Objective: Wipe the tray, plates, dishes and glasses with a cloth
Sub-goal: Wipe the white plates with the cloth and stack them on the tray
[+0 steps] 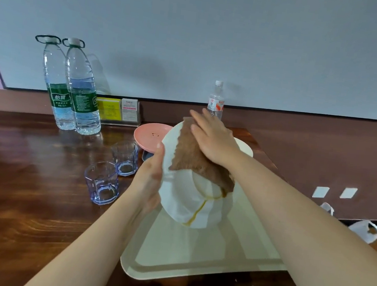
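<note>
My left hand [151, 178] grips the left rim of a white plate [184, 202], which is tilted up above the cream tray [190, 259]. A yellowish-brown streak runs down the plate's lower face. My right hand [212, 139] presses a brown cloth [192, 158] flat against the plate's upper part, fingers straight. A pink plate [147, 133] stands behind, with dark specks on it. Two bluish glasses [102, 182] [125, 158] stand on the table to the left of the tray. Another pale plate's edge [246, 147] shows behind my right wrist.
Two large water bottles [78, 88] stand at the back left of the wooden table [20, 179]. A small bottle [216, 100] and a card holder [119, 110] are by the wall. White paper scraps [364, 230] lie on the floor at right.
</note>
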Available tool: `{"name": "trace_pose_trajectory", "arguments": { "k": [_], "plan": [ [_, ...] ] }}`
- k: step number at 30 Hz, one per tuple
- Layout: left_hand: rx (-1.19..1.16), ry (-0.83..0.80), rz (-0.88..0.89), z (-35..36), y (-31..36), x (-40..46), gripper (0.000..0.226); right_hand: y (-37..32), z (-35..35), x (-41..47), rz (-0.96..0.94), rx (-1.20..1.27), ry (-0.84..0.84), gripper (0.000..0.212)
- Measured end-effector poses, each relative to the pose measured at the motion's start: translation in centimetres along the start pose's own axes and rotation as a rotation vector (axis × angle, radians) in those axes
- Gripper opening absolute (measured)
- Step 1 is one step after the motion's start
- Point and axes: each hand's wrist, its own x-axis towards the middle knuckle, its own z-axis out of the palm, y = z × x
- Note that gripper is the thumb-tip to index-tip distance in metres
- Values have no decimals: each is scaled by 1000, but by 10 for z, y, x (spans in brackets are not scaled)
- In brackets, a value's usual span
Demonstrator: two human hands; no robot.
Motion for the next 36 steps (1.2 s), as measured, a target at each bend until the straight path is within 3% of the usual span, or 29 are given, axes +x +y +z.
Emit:
{"name": "trace_pose_trajectory", "arguments": {
  "k": [7,11,14,16,18,23,28,32,36],
  "plan": [
    [-119,134,-46,-5,10,-5,37,31,3,-9,361,622,8,46],
    [-349,181,-63,-4,9,5,56,29,34,-28,661,1040,131,62],
    [-479,218,-48,4,1,13,64,11,54,-39,745,1371,291,40],
    [-545,176,-29,9,-4,13,65,-2,60,-45,792,1672,374,26],
    [-606,143,-28,11,-9,10,63,-7,62,-44,763,1817,446,15],
    [-570,-10,-38,1,-17,8,62,14,44,-33,802,1775,461,34],
    [-503,-41,-188,-32,3,11,86,54,22,-31,707,1721,104,45],
    [-410,-102,-410,-37,10,7,66,71,5,-39,552,1375,-197,39],
    [-460,-90,-448,-29,0,3,48,77,-5,-37,531,1251,-246,38]
  ]
}}
